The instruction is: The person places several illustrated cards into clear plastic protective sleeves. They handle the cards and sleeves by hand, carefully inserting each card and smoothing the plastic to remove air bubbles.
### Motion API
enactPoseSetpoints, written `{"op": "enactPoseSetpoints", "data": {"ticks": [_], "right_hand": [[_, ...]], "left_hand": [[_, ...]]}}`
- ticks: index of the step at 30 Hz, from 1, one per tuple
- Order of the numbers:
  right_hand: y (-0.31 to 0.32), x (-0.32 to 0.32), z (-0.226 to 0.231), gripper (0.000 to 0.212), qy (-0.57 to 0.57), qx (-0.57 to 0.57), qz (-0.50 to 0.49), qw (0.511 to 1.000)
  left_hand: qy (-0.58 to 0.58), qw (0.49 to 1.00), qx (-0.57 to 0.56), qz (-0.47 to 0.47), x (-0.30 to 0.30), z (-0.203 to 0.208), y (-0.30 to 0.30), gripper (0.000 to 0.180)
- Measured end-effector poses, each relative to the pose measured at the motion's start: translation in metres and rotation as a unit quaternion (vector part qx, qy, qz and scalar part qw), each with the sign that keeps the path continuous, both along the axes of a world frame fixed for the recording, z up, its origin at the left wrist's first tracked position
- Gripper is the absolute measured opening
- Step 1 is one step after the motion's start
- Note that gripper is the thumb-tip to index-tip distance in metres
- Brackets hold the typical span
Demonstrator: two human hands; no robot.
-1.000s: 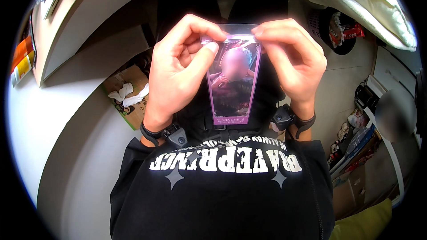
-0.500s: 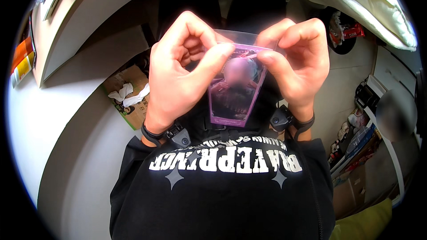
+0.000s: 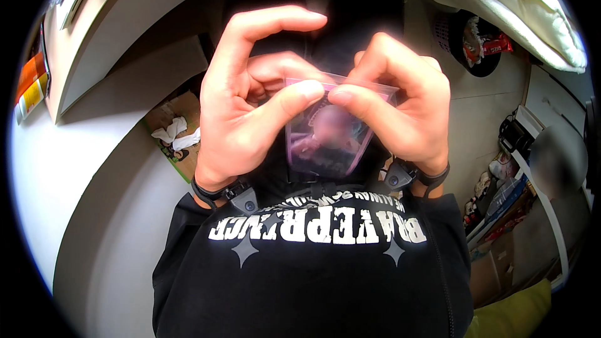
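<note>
A photo card (image 3: 325, 144) with a purple-pink border sits inside a clear plastic sleeve (image 3: 382, 91), held up in front of my chest. My left hand (image 3: 241, 100) pinches the sleeve's far edge between thumb and a bent finger, while its index finger arches free above. From the other side my right hand (image 3: 404, 100) grips the same edge, thumb on top and fingers curled behind. The two thumb tips almost meet at the middle of that edge. Each wrist wears a black strap with a small camera-like device.
To the left a white desk (image 3: 69, 175) curves past me, with a cardboard box (image 3: 178, 128) holding white tissues beneath it. A dark bin (image 3: 482, 47) with wrappers stands far right, near a white cushion (image 3: 526, 9). Shelves with assorted items (image 3: 501, 194) line the right.
Both hands have come closer together along the sleeve's edge. My left index finger has lifted off and straightened. The card now tilts, looking shorter.
</note>
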State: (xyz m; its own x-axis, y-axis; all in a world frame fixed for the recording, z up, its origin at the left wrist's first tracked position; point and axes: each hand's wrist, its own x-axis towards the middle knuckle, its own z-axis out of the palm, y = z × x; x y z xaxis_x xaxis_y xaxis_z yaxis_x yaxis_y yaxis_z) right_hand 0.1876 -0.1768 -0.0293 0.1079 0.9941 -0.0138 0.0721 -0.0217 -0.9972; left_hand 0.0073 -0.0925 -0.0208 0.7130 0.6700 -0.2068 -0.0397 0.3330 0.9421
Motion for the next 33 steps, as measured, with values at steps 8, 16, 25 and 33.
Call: {"op": "enactPoseSetpoints", "data": {"ticks": [8, 16, 25, 33], "right_hand": [[-0.002, 0.011, 0.0, 0.012, 0.003, -0.089, 0.008, 0.996], [-0.004, 0.018, 0.002, 0.012, 0.041, -0.15, 0.035, 0.987], [0.01, 0.018, 0.01, 0.012, -0.057, -0.012, 0.046, 0.997], [0.011, 0.022, 0.016, 0.013, -0.051, 0.001, 0.057, 0.997]], "left_hand": [[0.048, 0.998, -0.02, 0.046, 0.003, 0.003, 0.001, 0.062], [0.036, 0.999, -0.034, 0.024, -0.001, 0.002, -0.001, 0.064], [0.08, 0.984, 0.115, -0.111, 0.011, 0.012, 0.008, 0.052], [0.058, 0.974, 0.21, -0.063, 0.015, 0.002, 0.016, 0.008]]}}
